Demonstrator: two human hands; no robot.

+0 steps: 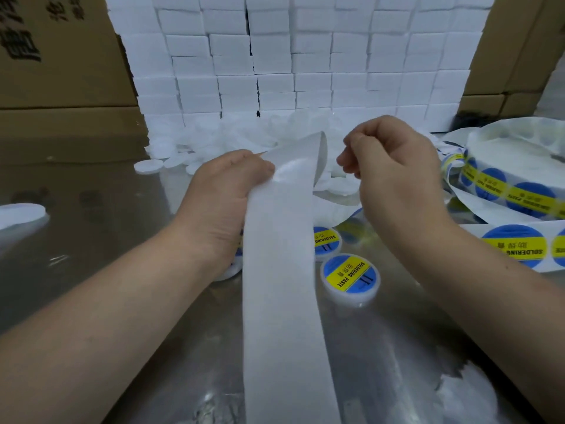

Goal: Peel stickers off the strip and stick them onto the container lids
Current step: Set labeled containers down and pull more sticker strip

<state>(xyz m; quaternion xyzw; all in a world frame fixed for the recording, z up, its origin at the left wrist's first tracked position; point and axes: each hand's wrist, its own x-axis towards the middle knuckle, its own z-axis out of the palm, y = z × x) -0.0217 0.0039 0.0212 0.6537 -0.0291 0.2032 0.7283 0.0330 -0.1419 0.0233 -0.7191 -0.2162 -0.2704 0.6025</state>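
Observation:
My left hand grips a long white backing strip near its upper bend; the strip runs down toward the bottom edge of the view, its bare side up. My right hand hovers just right of the strip's folded top with fingers curled; I see nothing between them. Below the hands, two white lids with blue and yellow "SOLDERING PASTE" stickers, lid and lid, lie on the shiny table. A strip of unpeeled stickers and a sticker roll sit at the right.
A heap of plain white lids lies behind the hands, in front of a wall of stacked white boxes. Brown cartons stand left and right. A white lid sits at the far left on the metal table.

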